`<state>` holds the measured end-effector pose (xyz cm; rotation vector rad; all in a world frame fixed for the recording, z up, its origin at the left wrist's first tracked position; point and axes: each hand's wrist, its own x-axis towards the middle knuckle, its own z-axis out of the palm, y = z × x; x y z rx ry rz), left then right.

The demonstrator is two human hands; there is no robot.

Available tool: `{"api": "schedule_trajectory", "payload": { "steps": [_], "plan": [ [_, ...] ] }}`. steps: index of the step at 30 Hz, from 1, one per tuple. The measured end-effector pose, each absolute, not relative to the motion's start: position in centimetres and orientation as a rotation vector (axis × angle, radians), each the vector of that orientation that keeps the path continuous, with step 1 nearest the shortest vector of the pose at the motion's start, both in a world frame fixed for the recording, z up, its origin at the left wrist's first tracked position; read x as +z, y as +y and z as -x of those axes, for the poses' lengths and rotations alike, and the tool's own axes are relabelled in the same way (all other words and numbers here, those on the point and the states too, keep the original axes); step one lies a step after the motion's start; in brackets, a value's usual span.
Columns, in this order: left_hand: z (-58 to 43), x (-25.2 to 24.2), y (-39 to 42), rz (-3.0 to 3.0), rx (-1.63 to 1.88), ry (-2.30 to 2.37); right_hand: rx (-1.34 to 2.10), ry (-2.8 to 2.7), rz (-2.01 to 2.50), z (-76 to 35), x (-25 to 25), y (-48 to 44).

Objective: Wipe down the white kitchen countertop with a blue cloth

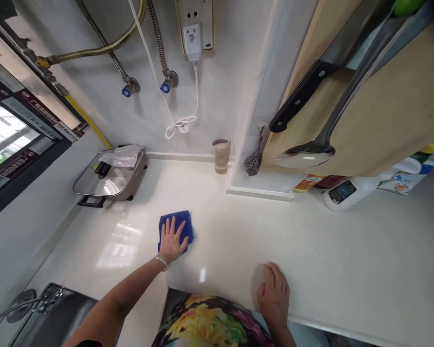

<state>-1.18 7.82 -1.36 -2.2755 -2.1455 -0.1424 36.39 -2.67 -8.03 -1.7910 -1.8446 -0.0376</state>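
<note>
My left hand [171, 242] lies flat with spread fingers on a folded blue cloth [188, 225], pressing it against the white countertop [224, 241]. A bracelet [162, 262] circles the left wrist. Nearer the counter's front edge, my right hand [275, 293] rests on the same surface, its fingers together and curled. Nothing shows in the right hand.
An electric pan [128, 176] with a glass lid stands back left. At the wall is a pinkish cup [222, 156]. A sink [58, 318] lies front left. On the right, a knife [300, 99] and ladle [311, 149] hang before a cutting board [390, 111], near a white bottle [347, 195].
</note>
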Motion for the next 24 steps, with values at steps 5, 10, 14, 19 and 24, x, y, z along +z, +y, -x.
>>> {"api": "schedule_trajectory", "payload": {
  "steps": [5,10,14,19,24],
  "plan": [
    [3.0,-1.1,13.8,2.397,-0.152,-2.059,-0.066,-1.831,1.766,-36.1,-8.4,-2.5],
    [2.4,-1.5,18.9,2.414,-0.226,-2.025,-0.081,-1.833,1.775,-36.1,-8.7,-2.5],
    [1.7,-1.8,22.9,2.478,-0.282,-1.963,-0.114,-1.845,1.794,-36.3,-8.9,-2.4],
    [0.8,-2.2,28.5,2.502,-0.371,-1.952,-0.146,-1.868,1.822,-36.5,-9.2,-2.4],
    [0.0,-2.8,33.8,2.47,-0.47,-2.008,-0.206,-1.944,1.772,-37.6,-9.9,-2.5]
  ]
}}
